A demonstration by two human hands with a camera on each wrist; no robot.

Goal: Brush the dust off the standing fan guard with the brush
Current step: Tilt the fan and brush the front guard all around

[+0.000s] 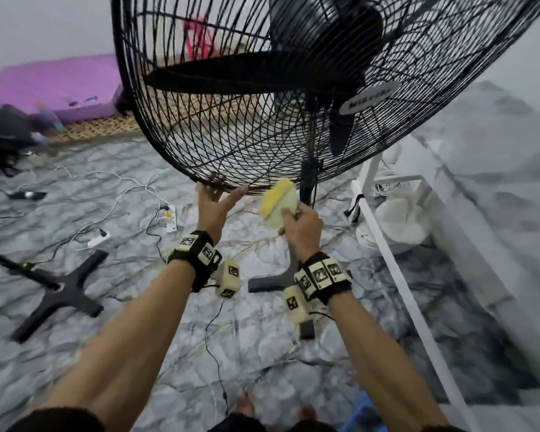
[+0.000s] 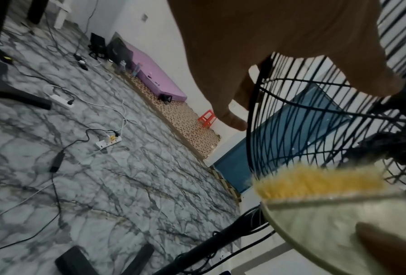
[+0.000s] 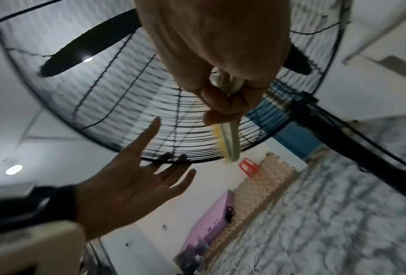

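The brush (image 1: 276, 202) is gripped in the right hand (image 1: 303, 224), its yellow bristles blurred at the fan guard's (image 1: 231, 120) bottom rim. The left hand (image 1: 214, 205) is spread, fingertips at that rim. The guard's top is cut off.

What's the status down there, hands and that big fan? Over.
Left hand open, fingertips on bottom rim of guard. Right hand grips brush, bristles at the lower wires. Fan pole just right of brush; nothing blocking.
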